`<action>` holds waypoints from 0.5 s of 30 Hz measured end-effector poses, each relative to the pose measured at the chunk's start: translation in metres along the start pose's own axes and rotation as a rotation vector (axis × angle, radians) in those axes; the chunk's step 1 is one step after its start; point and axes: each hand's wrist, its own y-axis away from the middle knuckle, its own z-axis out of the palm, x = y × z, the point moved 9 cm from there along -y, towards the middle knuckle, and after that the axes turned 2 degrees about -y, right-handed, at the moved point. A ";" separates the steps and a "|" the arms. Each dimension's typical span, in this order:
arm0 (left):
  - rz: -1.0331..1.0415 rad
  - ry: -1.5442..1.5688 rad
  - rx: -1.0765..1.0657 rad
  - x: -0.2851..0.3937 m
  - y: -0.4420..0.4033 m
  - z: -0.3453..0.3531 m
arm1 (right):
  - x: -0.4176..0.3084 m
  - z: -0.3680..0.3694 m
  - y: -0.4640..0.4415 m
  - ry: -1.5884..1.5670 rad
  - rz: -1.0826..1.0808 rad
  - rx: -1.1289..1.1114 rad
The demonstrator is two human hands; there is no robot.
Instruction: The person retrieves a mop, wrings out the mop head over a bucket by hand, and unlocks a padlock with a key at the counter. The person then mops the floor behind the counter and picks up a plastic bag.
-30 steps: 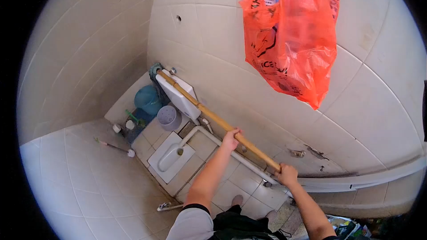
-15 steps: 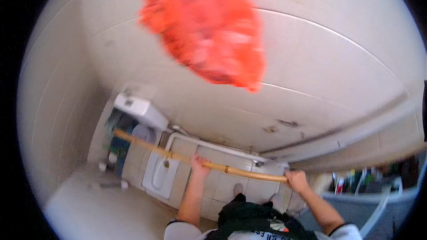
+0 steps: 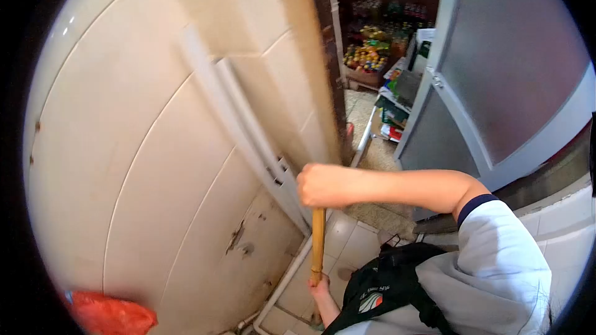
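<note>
A yellowish bamboo pole [image 3: 318, 239] stands roughly upright in front of my body. My right hand [image 3: 324, 185] is closed in a fist around its upper end, with the arm reaching across from the right. Lower down, my left hand [image 3: 320, 286] is wrapped round the pole just below a joint. The pole's lower part is mostly hidden behind my left hand and body. A black apron [image 3: 375, 285] with a printed logo covers my front.
On the left rises a tiled wall [image 3: 143, 149] with white pipes [image 3: 239, 127] along it. A red plastic bag [image 3: 112, 315] shows at lower left. To the right, a grey-panelled door [image 3: 490, 80] stands open. Beyond the doorway are many bottles [image 3: 366, 56] and stacked boxes [image 3: 397, 96].
My view has swung right, from the squat toilet towards the doorway. The pole has gone from nearly level to upright, both hands still on it. The red bag now appears lower left.
</note>
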 end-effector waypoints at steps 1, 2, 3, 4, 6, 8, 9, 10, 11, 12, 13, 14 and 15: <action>-0.048 0.026 0.087 -0.035 0.002 -0.011 | -0.001 -0.005 0.009 0.026 -0.015 -0.059; -0.059 0.000 0.094 -0.062 -0.006 -0.017 | 0.001 -0.020 0.023 0.008 -0.002 -0.042; -0.067 -0.073 0.126 -0.086 -0.017 -0.025 | 0.004 -0.035 0.038 -0.011 0.008 -0.024; -0.077 -0.143 0.156 -0.109 -0.030 -0.035 | 0.007 -0.044 0.054 0.018 -0.019 -0.086; -0.150 -0.305 0.085 -0.152 -0.070 -0.044 | 0.018 -0.054 0.088 -0.002 0.042 -0.109; -0.188 -0.479 0.081 -0.198 -0.078 -0.054 | 0.033 -0.059 0.126 -0.156 0.100 -0.180; -0.159 -0.511 0.152 -0.222 -0.071 -0.060 | 0.044 -0.063 0.146 -0.146 0.103 -0.174; -0.166 -0.517 0.141 -0.240 -0.077 -0.063 | 0.062 -0.062 0.168 -0.234 0.167 -0.208; -0.159 -0.571 0.125 -0.253 -0.082 -0.066 | 0.079 -0.061 0.190 -0.325 0.230 -0.242; -0.149 -0.622 0.110 -0.265 -0.085 -0.069 | 0.098 -0.081 0.210 -0.508 0.252 -0.089; -0.152 -0.619 0.105 -0.291 -0.067 -0.068 | 0.115 -0.098 0.231 -0.691 0.268 0.065; -0.150 -0.714 0.121 -0.312 -0.049 -0.067 | 0.142 -0.099 0.256 -1.024 0.423 0.294; -0.146 -0.807 0.137 -0.331 -0.036 -0.065 | 0.161 -0.089 0.289 -1.077 0.535 0.449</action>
